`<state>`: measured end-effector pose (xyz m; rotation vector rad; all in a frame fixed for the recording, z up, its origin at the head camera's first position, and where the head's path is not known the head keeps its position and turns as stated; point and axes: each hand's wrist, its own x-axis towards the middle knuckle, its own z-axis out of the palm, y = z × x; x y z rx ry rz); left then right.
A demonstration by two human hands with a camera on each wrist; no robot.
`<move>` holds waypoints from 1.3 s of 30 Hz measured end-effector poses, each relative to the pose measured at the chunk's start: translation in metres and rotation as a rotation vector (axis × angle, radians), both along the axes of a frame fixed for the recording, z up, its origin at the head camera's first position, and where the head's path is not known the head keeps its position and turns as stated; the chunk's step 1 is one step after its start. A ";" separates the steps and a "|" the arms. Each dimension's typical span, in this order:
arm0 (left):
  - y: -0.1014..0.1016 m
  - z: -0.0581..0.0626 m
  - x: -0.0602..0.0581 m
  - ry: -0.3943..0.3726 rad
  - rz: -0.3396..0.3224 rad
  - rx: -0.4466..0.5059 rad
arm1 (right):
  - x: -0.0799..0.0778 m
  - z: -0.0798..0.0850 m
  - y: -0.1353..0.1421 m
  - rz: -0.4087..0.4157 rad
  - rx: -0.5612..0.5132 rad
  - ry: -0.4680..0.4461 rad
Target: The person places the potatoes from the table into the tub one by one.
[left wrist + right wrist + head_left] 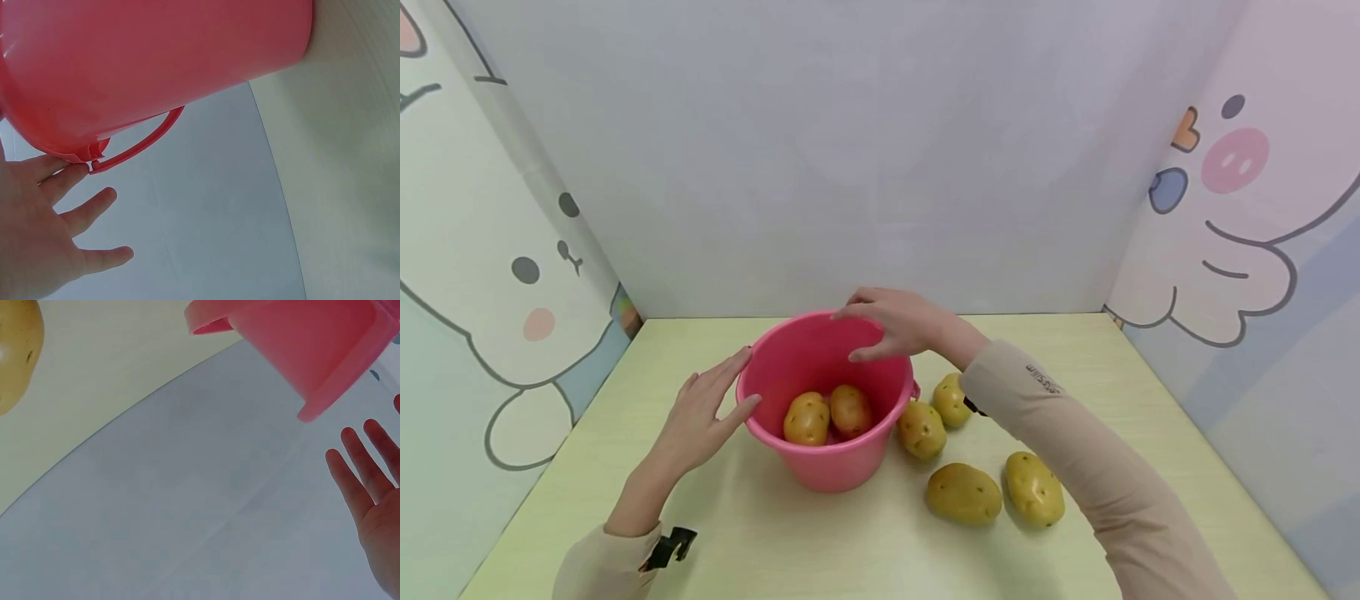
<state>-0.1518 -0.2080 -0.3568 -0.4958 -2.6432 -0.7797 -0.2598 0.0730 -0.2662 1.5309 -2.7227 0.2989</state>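
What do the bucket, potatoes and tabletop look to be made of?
Bucket: almost surely molded plastic, smooth with a slight sheen; even pink color, thin wall, clip-on handle.
Potatoes: real or plastic imitations, can't tell; smooth yellow-brown skin, dark dimples, soft highlights.
Tabletop: probably wood or wood-look laminate, mostly matte; pale with faint grain lines.

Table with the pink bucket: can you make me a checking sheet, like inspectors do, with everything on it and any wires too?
Surface: pale yellow-green table.
Bucket: pink bucket, upright, two potatoes inside.
Loose potatoes: four loose potatoes to the right of the bucket, one partly behind the right sleeve.
Clutter: nothing seen.
Left hand: left hand touches the bucket near its top edge.
Right hand: right hand is over the bucket, holding nothing.
Cables: nothing seen.
Surroundings: pale wall behind, cartoon drawings on both sides.
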 end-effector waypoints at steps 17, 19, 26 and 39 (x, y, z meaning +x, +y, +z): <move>-0.001 -0.002 0.001 -0.001 0.008 -0.003 | 0.005 -0.015 0.028 0.004 -0.093 0.033; -0.001 -0.002 0.001 -0.001 0.008 -0.003 | 0.005 -0.017 0.031 0.007 -0.105 0.035; -0.002 -0.002 0.001 0.001 0.007 -0.003 | 0.006 -0.020 0.043 -0.015 -0.112 0.019; -0.001 -0.002 0.000 0.010 0.002 -0.010 | 0.003 -0.032 0.064 -0.010 -0.140 0.061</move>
